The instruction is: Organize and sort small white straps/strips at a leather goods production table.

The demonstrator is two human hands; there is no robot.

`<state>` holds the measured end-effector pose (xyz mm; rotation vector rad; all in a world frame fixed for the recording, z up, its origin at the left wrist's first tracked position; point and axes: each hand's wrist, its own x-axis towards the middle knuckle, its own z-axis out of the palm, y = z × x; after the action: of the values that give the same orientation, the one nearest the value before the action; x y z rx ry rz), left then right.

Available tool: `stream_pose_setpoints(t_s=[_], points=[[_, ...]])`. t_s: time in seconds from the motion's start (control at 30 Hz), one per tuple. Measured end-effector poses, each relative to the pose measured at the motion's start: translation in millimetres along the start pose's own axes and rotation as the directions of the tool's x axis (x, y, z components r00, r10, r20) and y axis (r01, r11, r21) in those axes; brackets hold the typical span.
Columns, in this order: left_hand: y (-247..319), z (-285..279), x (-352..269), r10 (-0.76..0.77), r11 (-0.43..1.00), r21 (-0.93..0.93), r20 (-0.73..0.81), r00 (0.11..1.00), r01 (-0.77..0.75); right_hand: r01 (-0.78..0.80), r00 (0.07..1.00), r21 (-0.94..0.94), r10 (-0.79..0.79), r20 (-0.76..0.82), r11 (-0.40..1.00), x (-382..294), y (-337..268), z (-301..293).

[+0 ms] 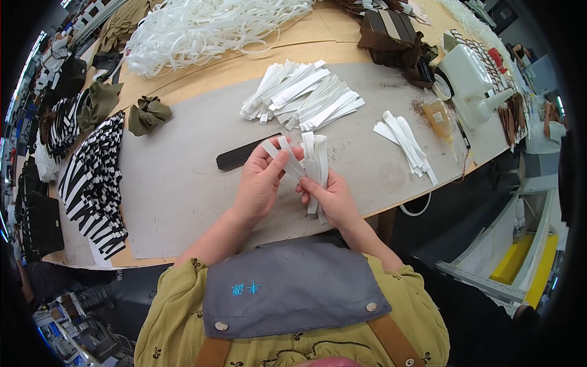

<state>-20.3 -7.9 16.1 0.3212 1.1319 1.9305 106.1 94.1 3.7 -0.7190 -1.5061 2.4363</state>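
My left hand (263, 179) pinches the upper ends of a couple of white flat strips (290, 159) between thumb and fingers. A bundle of similar white strips (316, 153) stands in my right hand (332, 197), its thumb pressed across the front. The lower ends of the left hand's strips meet the bundle at my right thumb. Beyond my hands lies a large pile of white strips (305, 94) on the grey work mat (169, 202). A smaller group of white strips (406, 144) rests to the right. Partly behind my left fingers is a black bar-shaped object (245, 152).
Black-and-white strips (94, 183) and a crumpled olive cloth (149, 115) lie at left. Tangled white ribbon (215, 34) fills the far side. At right are a brown-wrapped block (390, 36), a white plastic container (467, 78), an amber-filled bottle (438, 119) and a pen (463, 134) near the edge.
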Motion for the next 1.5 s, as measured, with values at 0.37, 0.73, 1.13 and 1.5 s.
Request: stream_pose_setpoints(t_s=[0.37,0.73,1.13,1.5], points=[[13.7,-2.3,-0.8,-0.159,0.969,-0.202,-0.052,0.986,0.145,0.07,0.996,0.179,-0.079,0.044,0.981,2.1,-3.0,-5.8],[3.9,0.3,-5.1,-0.236,0.97,-0.048,0.015,0.972,0.237,-0.087,0.994,0.272,0.066,0.084,0.958,-5.4,-8.5,2.0],[-0.7,-5.8,-5.1,-0.195,0.981,-0.012,0.025,0.98,0.195,-0.196,0.963,0.349,0.112,0.246,0.916,-3.9,-4.4,1.2],[-1.9,-3.8,0.7,-0.152,0.987,-0.07,-0.06,0.987,0.148,-0.047,0.999,0.178,0.041,0.036,0.983,-1.4,-0.8,5.5]])
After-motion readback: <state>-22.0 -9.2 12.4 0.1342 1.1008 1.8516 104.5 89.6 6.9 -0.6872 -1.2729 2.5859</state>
